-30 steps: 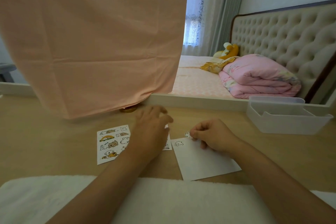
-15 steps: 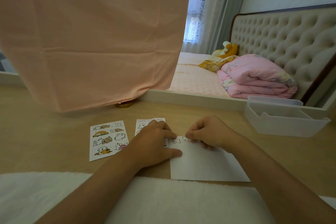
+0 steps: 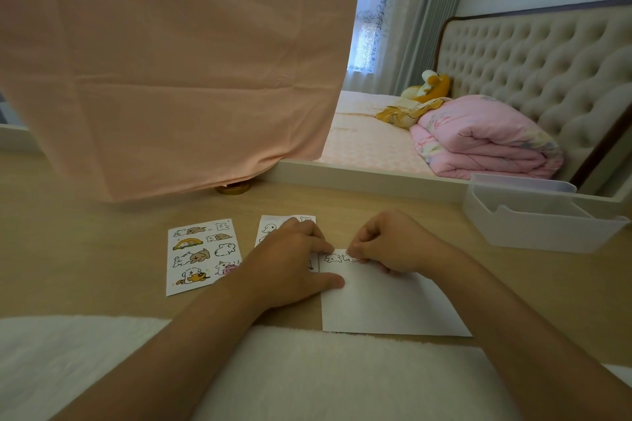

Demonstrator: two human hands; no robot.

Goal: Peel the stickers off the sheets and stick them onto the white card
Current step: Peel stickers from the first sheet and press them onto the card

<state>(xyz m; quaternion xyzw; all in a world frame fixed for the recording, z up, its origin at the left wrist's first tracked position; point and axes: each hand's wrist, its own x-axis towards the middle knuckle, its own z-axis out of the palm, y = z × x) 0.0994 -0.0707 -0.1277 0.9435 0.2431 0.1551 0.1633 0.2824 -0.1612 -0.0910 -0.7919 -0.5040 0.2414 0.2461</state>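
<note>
Mostly blank, the white rectangular card (image 3: pixel 386 304) held two outlined animal stickers (image 3: pixel 332 258); right hand (image 3: pixel 393 243) pinched one, left hand (image 3: pixel 290 267) pressed its edge, fingers flat.

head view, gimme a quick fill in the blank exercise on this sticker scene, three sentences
1. The right hand pinches a small sticker on the white card, while the left hand presses its thumb on the card's ____ edge.
2. The second sticker sheet, partly under the left hand, lies to the ____ of the colourful sticker sheet.
3. The folded quilt on the bed is ____ in colour.

Missing words: left; right; pink
</note>
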